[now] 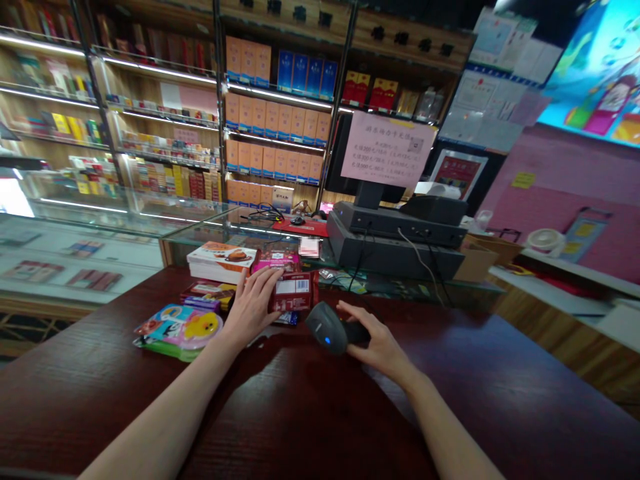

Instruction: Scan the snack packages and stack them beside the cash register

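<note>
My left hand (253,305) grips a red box (294,291) with a white barcode panel, low over the dark wooden counter (310,413). My right hand (377,340) is shut around the handle of a dark grey handheld barcode scanner (330,328), whose blue light glows and whose head faces the red box. A small gap separates scanner and box. Left of my left hand lie a stack of boxed goods (221,261), a pink packet (275,263) and a colourful toy package with a yellow duck (183,331).
Behind the counter stand a black cash register unit (395,233) with cables and a glass display case (90,227). Shelves of boxed goods (275,113) rise behind them. A pink paper notice (387,148) hangs above the register, and a cardboard box (475,261) sits to the right.
</note>
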Demonstrator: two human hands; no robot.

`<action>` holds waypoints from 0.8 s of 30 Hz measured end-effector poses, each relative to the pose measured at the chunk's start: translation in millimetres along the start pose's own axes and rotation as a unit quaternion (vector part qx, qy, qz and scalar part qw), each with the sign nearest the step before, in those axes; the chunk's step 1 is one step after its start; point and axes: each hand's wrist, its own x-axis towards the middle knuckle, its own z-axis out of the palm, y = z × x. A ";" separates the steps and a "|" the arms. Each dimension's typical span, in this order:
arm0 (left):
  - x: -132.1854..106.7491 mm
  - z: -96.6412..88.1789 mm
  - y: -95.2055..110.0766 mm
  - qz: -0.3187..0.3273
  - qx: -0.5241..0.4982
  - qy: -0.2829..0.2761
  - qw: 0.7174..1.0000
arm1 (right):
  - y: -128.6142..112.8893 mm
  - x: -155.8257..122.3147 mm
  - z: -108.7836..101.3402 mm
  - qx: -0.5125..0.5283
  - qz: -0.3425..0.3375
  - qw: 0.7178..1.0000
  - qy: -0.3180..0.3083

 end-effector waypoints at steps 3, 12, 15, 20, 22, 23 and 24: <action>-0.1 0.1 0.2 0.000 0.002 0.000 1.000 | -1.2 -1.1 -5.4 0.012 0.010 1.000 0.023; 0.2 -0.2 0.8 0.003 0.006 0.001 1.000 | -1.5 -1.9 -12.9 0.044 0.046 0.998 0.020; 0.1 -0.3 0.5 0.002 0.007 0.002 1.000 | -2.9 -2.1 -13.5 0.051 0.045 0.998 0.015; 0.2 0.0 -0.1 0.002 0.009 0.000 1.000 | -1.8 -3.0 -13.6 0.065 0.054 0.996 0.022; 0.3 0.4 -0.2 0.001 0.012 0.000 1.000 | -1.2 -3.0 -13.6 0.068 0.055 0.996 0.024; 0.4 0.5 -0.3 0.002 0.013 -0.001 1.000 | -1.0 -2.9 -13.7 0.069 0.055 0.996 0.024; 0.5 0.6 -0.4 0.002 0.014 0.000 1.000 | -0.8 -2.8 -13.7 0.069 0.054 0.996 0.024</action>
